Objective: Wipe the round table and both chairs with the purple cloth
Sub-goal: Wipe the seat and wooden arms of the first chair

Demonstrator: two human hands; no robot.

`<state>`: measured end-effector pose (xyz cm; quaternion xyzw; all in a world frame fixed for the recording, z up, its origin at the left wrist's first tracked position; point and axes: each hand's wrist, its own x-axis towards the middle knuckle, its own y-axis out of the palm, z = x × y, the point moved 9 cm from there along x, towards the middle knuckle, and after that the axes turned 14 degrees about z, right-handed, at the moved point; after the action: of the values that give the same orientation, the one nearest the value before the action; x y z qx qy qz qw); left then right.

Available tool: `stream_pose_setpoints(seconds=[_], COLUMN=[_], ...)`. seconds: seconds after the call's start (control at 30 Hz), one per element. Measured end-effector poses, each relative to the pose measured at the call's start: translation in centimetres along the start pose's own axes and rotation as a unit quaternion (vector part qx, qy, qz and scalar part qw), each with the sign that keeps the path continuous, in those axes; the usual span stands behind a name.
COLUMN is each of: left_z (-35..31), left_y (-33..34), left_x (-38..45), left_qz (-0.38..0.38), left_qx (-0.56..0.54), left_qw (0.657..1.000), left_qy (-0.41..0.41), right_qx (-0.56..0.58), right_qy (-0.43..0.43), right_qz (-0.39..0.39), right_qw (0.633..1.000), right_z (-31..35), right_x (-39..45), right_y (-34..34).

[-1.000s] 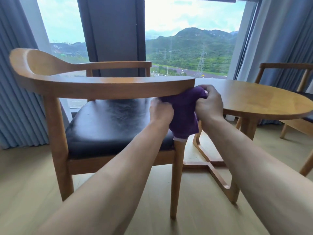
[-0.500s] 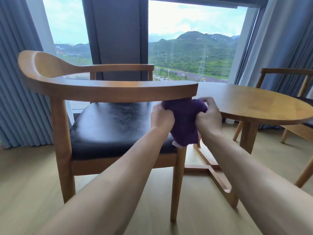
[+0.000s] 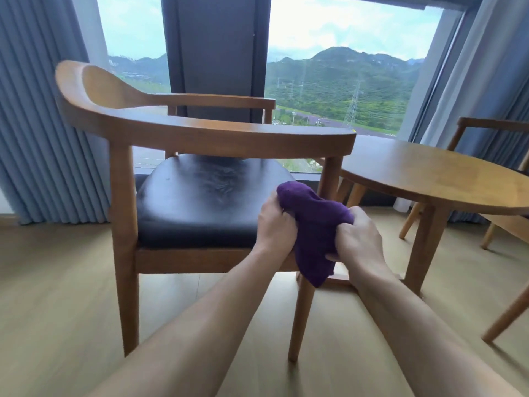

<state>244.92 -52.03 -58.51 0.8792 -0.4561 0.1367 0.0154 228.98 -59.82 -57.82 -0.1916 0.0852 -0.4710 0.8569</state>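
Both of your hands hold the purple cloth [image 3: 313, 230]. Your left hand [image 3: 276, 224] grips its upper left part, with the fingers curled into the cloth. Your right hand [image 3: 359, 239] grips its right side, and the thumb is tucked under the cloth near the bottom. The two hands are close together, with the bunched cloth between them. A loose corner of the cloth hangs down below your hands.

The cloth is in front of the near chair [image 3: 200, 138], by the front right corner of its black seat [image 3: 200, 202]. It covers part of the chair's front right leg [image 3: 300, 319]. You cannot tell if the cloth touches the leg or the seat. The chair's curved wooden armrest runs above your hands, apart from the cloth.

The round table [image 3: 429, 173] stands to the right of the chair, very near the end of the armrest. The other chair [image 3: 498, 224] is behind the table at the right edge, partly hidden.

Blue curtains [image 3: 37, 138] hang on both sides of a big window [image 3: 343, 67]. Outside you see green hills and power towers. The floor [image 3: 57, 282] is light wood.
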Motion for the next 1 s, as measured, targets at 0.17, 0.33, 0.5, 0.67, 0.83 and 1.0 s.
stream_pose_setpoints(seconds=[0.17, 0.33, 0.5, 0.67, 0.83, 1.0], left_z=[-2.5, -3.7, -4.4, -5.2, -4.4, -2.8], left_y=[-7.3, -18.9, -28.5, -33.0, -31.1, -28.9], left_x=[-6.5, -13.7, -16.3, -10.1, -5.3, -3.4], left_qz=[-0.073, -0.211, -0.331, -0.34, -0.284, -0.167], left_qx=[-0.1, -0.088, -0.012, -0.042, -0.084, -0.061], left_qw=[0.991, 0.971, 0.942, 0.939, 0.955, 0.983], left_qy=[0.044, 0.075, 0.057, 0.019, 0.004, -0.049], right_qx=[0.135, 0.125, 0.152, 0.286, 0.315, 0.23], right_qy=[-0.029, -0.072, -0.117, -0.065, -0.094, -0.167], right_qz=[0.109, 0.17, 0.184, 0.066, 0.072, 0.111], right_qw=[0.984, 0.975, 0.964, 0.954, 0.942, 0.952], right_z=[4.7, 9.9, 14.7, 16.3, 15.6, 17.0], right_x=[-2.8, -3.2, -3.5, -0.9, -1.7, -2.4], right_y=[6.8, 15.9, 23.5, 25.2, 26.4, 27.6])
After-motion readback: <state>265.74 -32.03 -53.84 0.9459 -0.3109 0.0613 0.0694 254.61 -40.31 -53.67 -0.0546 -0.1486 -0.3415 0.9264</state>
